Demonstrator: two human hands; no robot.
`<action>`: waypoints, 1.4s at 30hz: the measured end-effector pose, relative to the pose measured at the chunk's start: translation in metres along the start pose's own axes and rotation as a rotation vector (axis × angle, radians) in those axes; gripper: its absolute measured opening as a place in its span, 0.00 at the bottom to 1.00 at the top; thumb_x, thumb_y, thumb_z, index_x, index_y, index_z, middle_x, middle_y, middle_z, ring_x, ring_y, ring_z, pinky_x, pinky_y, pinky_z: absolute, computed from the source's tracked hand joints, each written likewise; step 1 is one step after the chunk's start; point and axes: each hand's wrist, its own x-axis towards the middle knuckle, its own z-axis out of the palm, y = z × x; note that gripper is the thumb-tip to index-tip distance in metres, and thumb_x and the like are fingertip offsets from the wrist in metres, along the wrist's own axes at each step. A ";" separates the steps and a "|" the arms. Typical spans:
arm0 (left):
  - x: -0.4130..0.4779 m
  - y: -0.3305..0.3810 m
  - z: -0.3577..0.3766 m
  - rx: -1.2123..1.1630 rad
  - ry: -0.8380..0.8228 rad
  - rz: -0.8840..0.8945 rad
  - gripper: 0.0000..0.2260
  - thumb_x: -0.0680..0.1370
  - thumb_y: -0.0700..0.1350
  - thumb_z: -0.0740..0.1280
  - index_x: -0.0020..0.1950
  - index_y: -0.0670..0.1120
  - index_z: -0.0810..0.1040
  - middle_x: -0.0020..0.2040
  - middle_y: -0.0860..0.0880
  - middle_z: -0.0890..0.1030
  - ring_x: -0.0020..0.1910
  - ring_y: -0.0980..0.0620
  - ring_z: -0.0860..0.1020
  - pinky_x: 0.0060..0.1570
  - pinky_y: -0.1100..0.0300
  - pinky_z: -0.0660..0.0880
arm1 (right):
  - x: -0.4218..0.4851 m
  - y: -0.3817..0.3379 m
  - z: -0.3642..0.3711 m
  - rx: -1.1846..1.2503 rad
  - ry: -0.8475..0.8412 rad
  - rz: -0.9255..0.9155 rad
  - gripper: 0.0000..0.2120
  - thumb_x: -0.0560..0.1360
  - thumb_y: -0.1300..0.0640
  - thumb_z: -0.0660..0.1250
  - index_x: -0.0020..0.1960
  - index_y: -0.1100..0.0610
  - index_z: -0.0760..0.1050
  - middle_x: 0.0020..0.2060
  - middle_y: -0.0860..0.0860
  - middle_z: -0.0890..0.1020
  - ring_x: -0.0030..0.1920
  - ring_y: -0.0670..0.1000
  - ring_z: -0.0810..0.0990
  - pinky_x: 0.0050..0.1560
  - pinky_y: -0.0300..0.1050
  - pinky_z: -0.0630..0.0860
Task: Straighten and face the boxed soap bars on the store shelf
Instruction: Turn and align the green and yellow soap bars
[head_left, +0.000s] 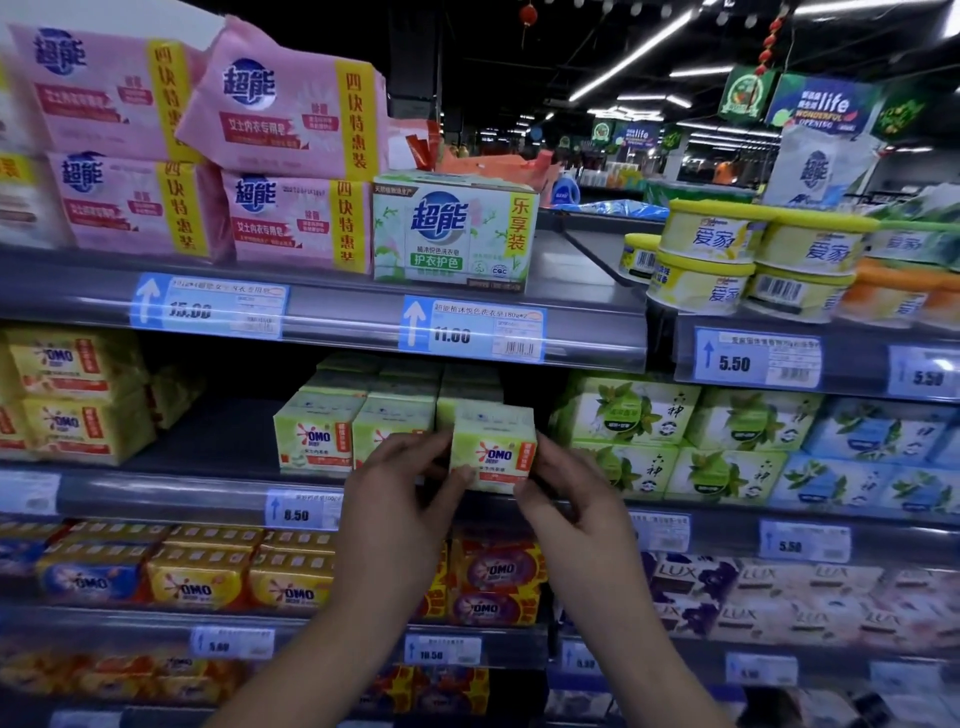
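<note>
A light green OMO soap box (493, 447) sits at the front edge of the middle shelf (166, 496), its label facing me. My left hand (400, 499) grips its left side with thumb at the lower front corner. My right hand (571, 493) grips its right side the same way. Two more green OMO boxes (317, 436) stand to its left, facing forward, with further rows behind them. The box next to the held one is partly hidden by my left hand.
Yellow OMO packs (67, 395) sit at the left of the same shelf, green and blue boxed soaps (675, 441) at the right. Pink soap packs (280, 156) and a green twin pack (452, 234) fill the shelf above. OMO and LUX bars (769, 597) lie below.
</note>
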 end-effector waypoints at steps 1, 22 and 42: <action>-0.001 0.000 0.001 0.017 -0.010 0.016 0.19 0.79 0.47 0.73 0.69 0.50 0.81 0.56 0.53 0.81 0.49 0.61 0.79 0.51 0.64 0.79 | 0.000 0.001 0.002 0.014 -0.014 0.019 0.23 0.82 0.62 0.67 0.65 0.35 0.75 0.64 0.40 0.77 0.57 0.27 0.76 0.57 0.21 0.73; 0.000 -0.005 0.001 -0.027 -0.144 -0.013 0.24 0.80 0.42 0.71 0.75 0.53 0.74 0.66 0.58 0.81 0.61 0.68 0.74 0.55 0.83 0.67 | -0.002 0.014 0.011 0.077 -0.148 0.115 0.28 0.82 0.60 0.67 0.65 0.28 0.65 0.67 0.28 0.70 0.68 0.35 0.70 0.71 0.41 0.68; 0.033 -0.069 -0.065 0.539 -0.030 0.247 0.28 0.70 0.54 0.79 0.69 0.49 0.80 0.70 0.42 0.76 0.74 0.37 0.69 0.70 0.36 0.69 | 0.005 -0.009 0.095 -0.202 -0.156 0.203 0.40 0.81 0.55 0.68 0.84 0.42 0.48 0.48 0.37 0.79 0.45 0.36 0.78 0.36 0.21 0.72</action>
